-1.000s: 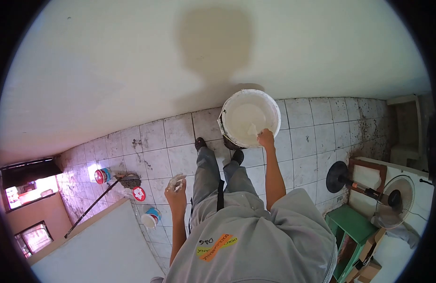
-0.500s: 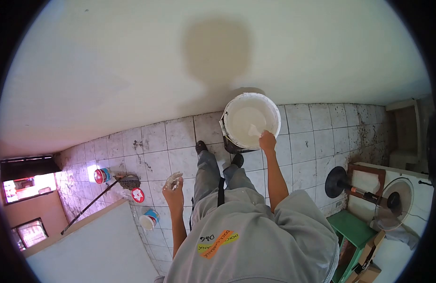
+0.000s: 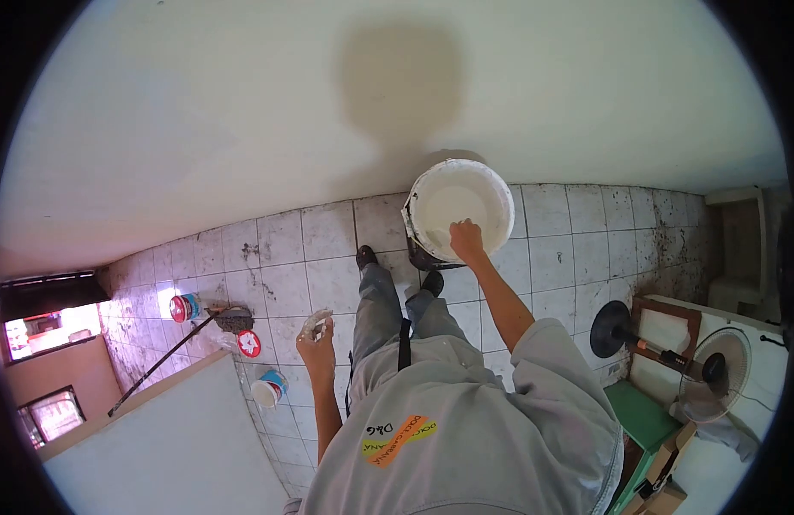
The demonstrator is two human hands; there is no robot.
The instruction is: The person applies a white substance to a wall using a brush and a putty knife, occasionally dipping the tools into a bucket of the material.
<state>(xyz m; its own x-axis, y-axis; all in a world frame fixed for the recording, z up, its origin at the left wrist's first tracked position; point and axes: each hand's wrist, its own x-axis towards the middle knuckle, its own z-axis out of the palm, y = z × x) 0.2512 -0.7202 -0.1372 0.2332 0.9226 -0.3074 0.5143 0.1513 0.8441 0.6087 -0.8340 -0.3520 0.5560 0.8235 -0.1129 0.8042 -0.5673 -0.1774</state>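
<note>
My right hand (image 3: 467, 239) is closed over the near side of a large white bucket (image 3: 505, 202), gripping a white-coated scraper whose blade is mostly hidden below the fist. Pale, smooth liquid like paint (image 3: 455, 202) fills the lower part of the bucket. Its rim is smeared white, and it stands near the wall in front of my feet. Off to the left, my left hand (image 3: 318, 348) is raised with its fingers curled around a whitish, partly see-through piece (image 3: 315, 321) smeared with white; I cannot tell its exact kind.
Paint cans (image 3: 185, 307) and a white-and-blue tub (image 3: 269, 389) stand on the tiled floor to the left. Near them lie a red-and-white lid (image 3: 248, 343) and a long pole (image 3: 161, 376). A fan (image 3: 715, 371) and a green shelf (image 3: 642, 416) are at right.
My right hand has moved left and slightly up over the bucket, and the scraper's blade shows less than before. My left hand has stayed nearly in place.
</note>
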